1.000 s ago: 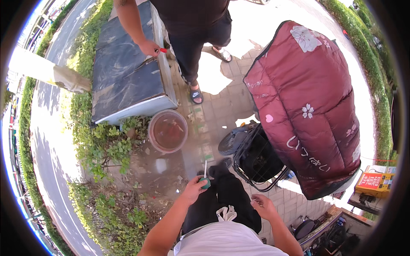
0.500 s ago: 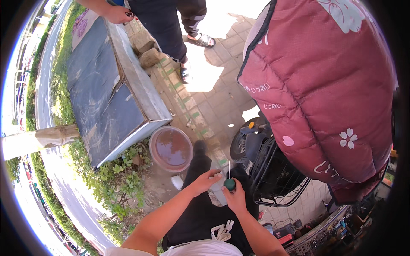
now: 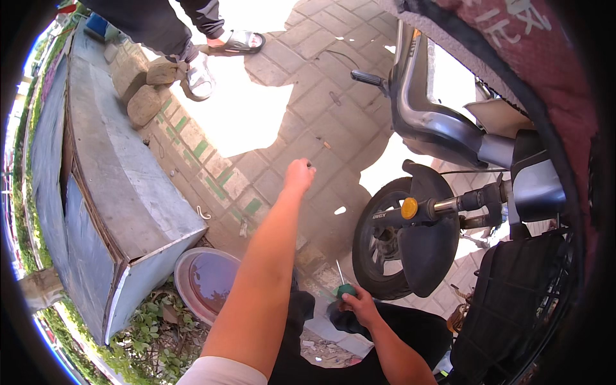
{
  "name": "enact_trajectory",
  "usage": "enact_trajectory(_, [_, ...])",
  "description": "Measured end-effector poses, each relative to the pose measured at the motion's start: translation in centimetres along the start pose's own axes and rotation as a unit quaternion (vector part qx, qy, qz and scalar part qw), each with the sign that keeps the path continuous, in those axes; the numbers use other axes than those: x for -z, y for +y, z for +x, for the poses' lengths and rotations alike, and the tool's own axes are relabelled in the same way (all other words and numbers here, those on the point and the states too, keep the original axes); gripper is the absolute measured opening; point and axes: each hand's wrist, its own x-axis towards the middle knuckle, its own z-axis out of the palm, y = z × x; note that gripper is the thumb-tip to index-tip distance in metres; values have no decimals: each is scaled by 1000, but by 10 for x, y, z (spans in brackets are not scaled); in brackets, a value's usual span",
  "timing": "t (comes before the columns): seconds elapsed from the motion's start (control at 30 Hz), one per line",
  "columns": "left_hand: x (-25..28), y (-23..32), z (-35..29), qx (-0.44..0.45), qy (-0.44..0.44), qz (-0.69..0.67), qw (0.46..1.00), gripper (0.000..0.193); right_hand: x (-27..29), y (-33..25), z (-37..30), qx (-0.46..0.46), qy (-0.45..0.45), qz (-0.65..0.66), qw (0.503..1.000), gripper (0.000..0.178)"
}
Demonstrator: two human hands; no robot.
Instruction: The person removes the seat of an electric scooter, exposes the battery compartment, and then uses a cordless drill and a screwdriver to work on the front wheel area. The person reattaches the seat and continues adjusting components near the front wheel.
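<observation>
My left hand [image 3: 299, 177] reaches out far ahead over the paving, its arm stretched. Its fingers are closed, with a tiny dark spot at the fingertips; what they hold, if anything, is too small to name. Close to my knees, my right hand [image 3: 362, 306] grips a screwdriver [image 3: 346, 290] by its rounded green handle. The thin metal shaft points up and away from me, near the front wheel [image 3: 380, 247] of a parked scooter.
A round basin [image 3: 184, 282] of murky water stands left of my arm, beside a weathered box [image 3: 122, 160]. Stones [image 3: 144, 104] lie by it. Another person's sandalled foot [image 3: 199, 77] is at the far left. The scooter, with its black basket [image 3: 507, 301] and maroon quilted cover [image 3: 571, 77], fills the right.
My left hand has left its place beside my right hand and stretched far forward, its fingers now closed. The screwdriver stays in my right hand. The view has shifted toward the scooter's wheel.
</observation>
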Motion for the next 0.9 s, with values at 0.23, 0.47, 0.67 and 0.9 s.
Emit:
enact_trajectory(0.23, [-76,-25,125,-108,94,39,989,28,0,-16,79,-1,-186,-139,973,44])
enact_trajectory(0.47, [-99,-13,154,-129,78,110,982,28,-13,-25,108,84,-78,-58,992,41])
enact_trajectory(0.67, [-94,-24,170,-101,62,157,981,18,15,9,6,-73,-29,27,997,43])
enact_trajectory(0.9, [-90,-22,161,-208,30,63,976,19,-5,-33,-78,170,60,-111,977,41])
